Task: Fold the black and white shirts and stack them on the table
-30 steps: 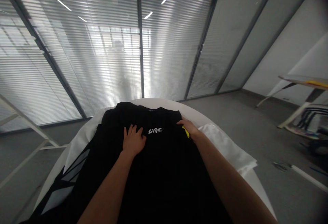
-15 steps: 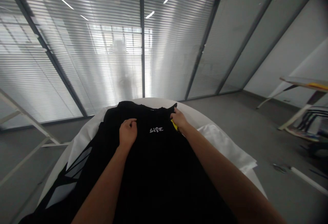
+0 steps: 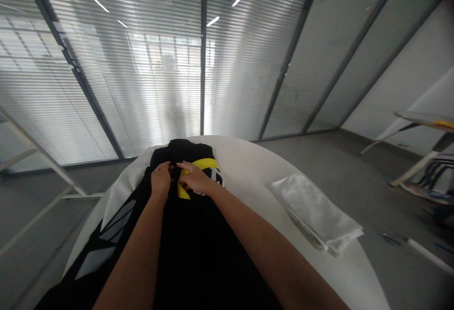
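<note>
A black T-shirt [image 3: 198, 248] lies on a round white table [image 3: 248, 168], its right side folded over toward the left. On the folded part a yellow and white print [image 3: 206, 163] shows. With curled fingers my left hand [image 3: 162, 181] grips the black cloth, just left of the other hand. My right hand [image 3: 194, 177] is closed on the folded edge beside the yellow print, index finger stretched leftward. The fingertips are partly lost against the dark fabric. Grey panels [image 3: 95, 260] mark the black cloth at the left.
A folded white cloth [image 3: 315, 210] rests on the table's right side, and more white fabric [image 3: 124, 187] hangs at the left. A white metal frame [image 3: 46, 161] stands on the left. Beyond the table are glass partitions with blinds [image 3: 159, 88]; another table [image 3: 422, 119] is far right.
My right hand has carried the shirt's right side leftward over its front, covering the white lettering and exposing yellow print. My left hand has shifted slightly left. The view has turned a little.
</note>
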Tool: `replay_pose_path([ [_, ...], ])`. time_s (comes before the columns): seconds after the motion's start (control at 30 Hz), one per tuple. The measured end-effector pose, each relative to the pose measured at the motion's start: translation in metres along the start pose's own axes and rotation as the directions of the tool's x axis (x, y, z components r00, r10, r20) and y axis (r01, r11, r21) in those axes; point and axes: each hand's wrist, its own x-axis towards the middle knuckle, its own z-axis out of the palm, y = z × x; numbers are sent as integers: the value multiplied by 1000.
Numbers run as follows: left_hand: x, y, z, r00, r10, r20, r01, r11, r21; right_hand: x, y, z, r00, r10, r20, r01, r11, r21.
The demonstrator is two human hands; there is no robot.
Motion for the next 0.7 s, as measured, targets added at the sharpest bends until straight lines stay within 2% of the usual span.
replay_pose_path([
  [0.07,0,0,1,997,69,27,-73,984,163,-13,3,-12,999,12,-51,-14,999,-33],
  [0.17,-3,2,5,980,176,93,-198,898,393,-45,8,-39,997,-48,-57,32,967,-252],
  [0.3,-9,3,10,948,257,188,-318,775,546,-102,14,-68,999,51,-10,-50,888,-456],
  [0.4,-11,3,11,928,304,217,-372,690,621,-139,15,-77,991,117,67,-66,856,-512],
  [0.47,-11,4,9,930,302,210,-362,655,663,-155,13,-78,988,139,69,-81,842,-533],
  [0.57,-8,8,4,953,212,217,-303,655,692,-163,10,-76,982,180,55,-118,815,-567],
  [0.63,-6,10,2,949,147,281,-306,655,691,-162,9,-75,977,195,86,-108,800,-590],
  [0.7,-6,12,2,925,106,365,-344,639,688,-160,8,-75,975,192,112,-85,790,-607],
])
